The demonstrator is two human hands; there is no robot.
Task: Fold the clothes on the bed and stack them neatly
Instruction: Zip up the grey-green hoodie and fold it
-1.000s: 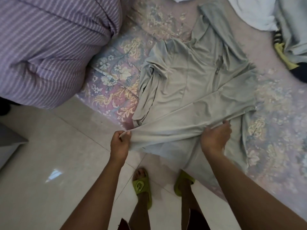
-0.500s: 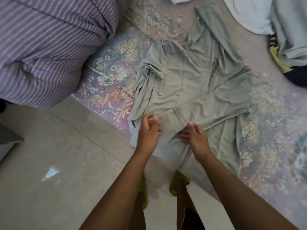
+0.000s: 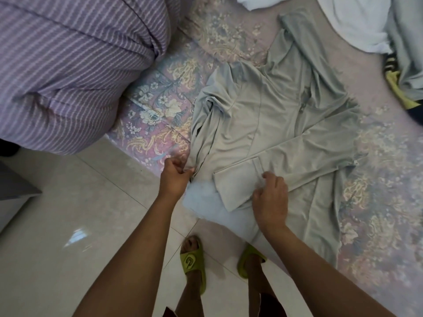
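Observation:
A grey-green zip jacket [image 3: 270, 115] lies spread on the flowered bed sheet [image 3: 160, 120], its hem hanging over the bed's near edge. One sleeve is folded across the lower front, its cuff [image 3: 231, 186] lying flat. My left hand [image 3: 175, 176] pinches the bunched fabric at the jacket's left side, near the bed edge. Just right of the cuff, my right hand [image 3: 271, 200] rests on the folded sleeve with fingers curled loosely; whether it holds the cloth is unclear.
A purple striped duvet [image 3: 68, 72] is heaped at the left. White cloth [image 3: 357, 26], a pale grey garment [image 3: 409, 49] and a yellow-black item [image 3: 393, 76] lie at the top right. Tiled floor [image 3: 68, 236] and my feet in green slippers [image 3: 192, 261] are below.
The sleeve that both hands held stretched out now lies folded across the jacket's front. My left hand moved left to the jacket's side; my right hand stayed on the sleeve.

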